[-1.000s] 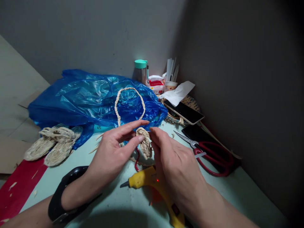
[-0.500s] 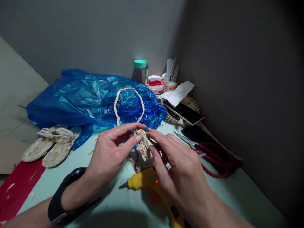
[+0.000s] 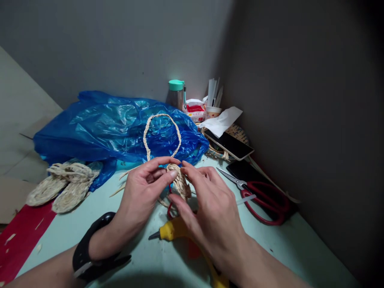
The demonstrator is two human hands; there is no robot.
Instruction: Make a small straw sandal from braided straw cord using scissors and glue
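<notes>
Between my hands is a small oval piece of coiled, braided straw (image 3: 179, 183), held upright and slightly tilted. My left hand (image 3: 147, 186) pinches its upper left edge, with the thumb on its face and the fingers behind. From the right, my right hand (image 3: 214, 206) closes on the same piece, thumb low and index finger near the top. A red cord (image 3: 170, 211) hangs below it. Behind stands a loop of braided straw cord (image 3: 162, 115); where it joins is hidden by my hands. Partly under my right hand lies a yellow glue gun (image 3: 169, 231).
Straw slippers (image 3: 64, 192) lie at the left by a red cloth (image 3: 28, 234). A blue plastic bag (image 3: 99, 124) spreads along the wall. Red-handled scissors (image 3: 255, 192), a clear glue stick (image 3: 246, 199) and a phone (image 3: 237, 146) are at the right. A green-lidded bottle (image 3: 176, 94) stands behind.
My right hand has shifted left, and its thumb now reaches across the lower part of the straw piece. My left hand keeps its pinch. The view has shifted slightly.
</notes>
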